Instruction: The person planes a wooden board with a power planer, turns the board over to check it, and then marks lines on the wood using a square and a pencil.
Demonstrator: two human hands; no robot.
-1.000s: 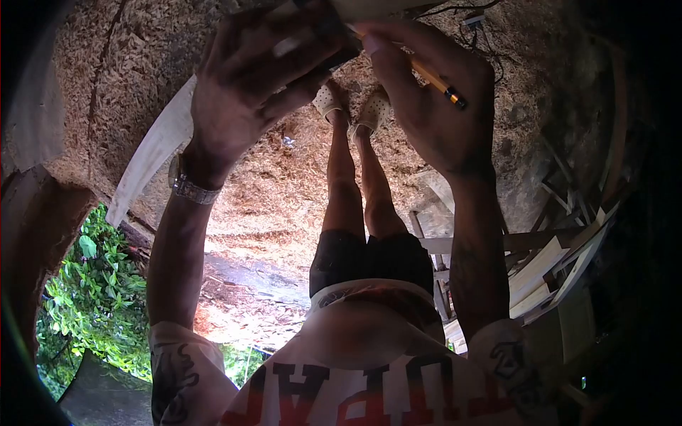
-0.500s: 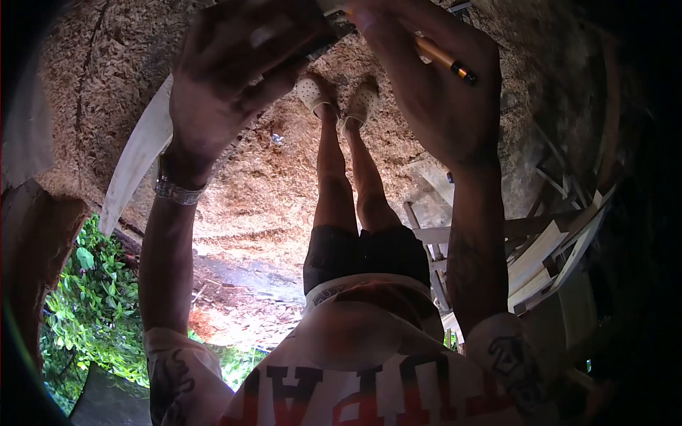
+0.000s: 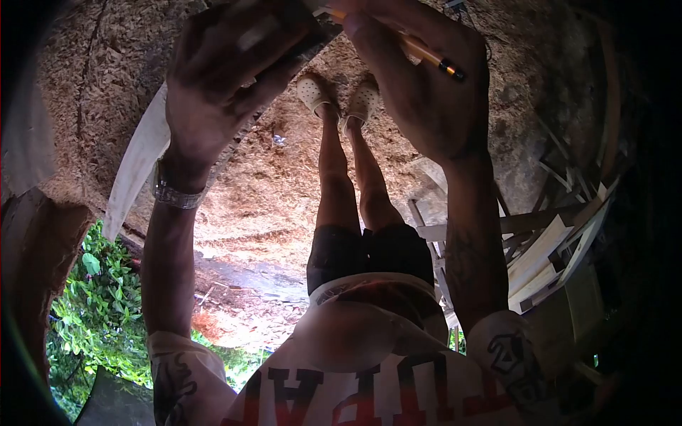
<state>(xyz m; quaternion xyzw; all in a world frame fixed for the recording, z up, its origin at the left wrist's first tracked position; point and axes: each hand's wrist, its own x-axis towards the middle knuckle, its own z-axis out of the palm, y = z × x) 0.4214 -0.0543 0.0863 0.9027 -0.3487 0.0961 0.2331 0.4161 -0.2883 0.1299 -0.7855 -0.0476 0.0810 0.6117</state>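
Note:
My right hand (image 3: 433, 92) is closed around a yellow pencil (image 3: 424, 53), its dark butt end towards the lower right and its point near the top edge of the view. My left hand (image 3: 220, 85), with a metal band at the wrist, is closed on a dark flat piece with a straight edge (image 3: 307, 44); its kind is hard to make out in the shade. The pencil's front end is close beside that piece. Behind my left hand and wrist, a long pale board (image 3: 138, 163) slants down to the left. The fingertips of both hands are partly cut off or in shadow.
Wood shavings (image 3: 263, 177) cover the ground around my feet in pale clogs (image 3: 310, 94). Several boards and slats (image 3: 543, 255) lean in a pile at right. A thick wooden post (image 3: 35, 248) stands at left, with green plants (image 3: 99, 298) beyond it.
Both hands have shifted slightly to the left, the pencil moving left with my right hand. The pale board's lower end has swung a little to the right. Both grips stay closed.

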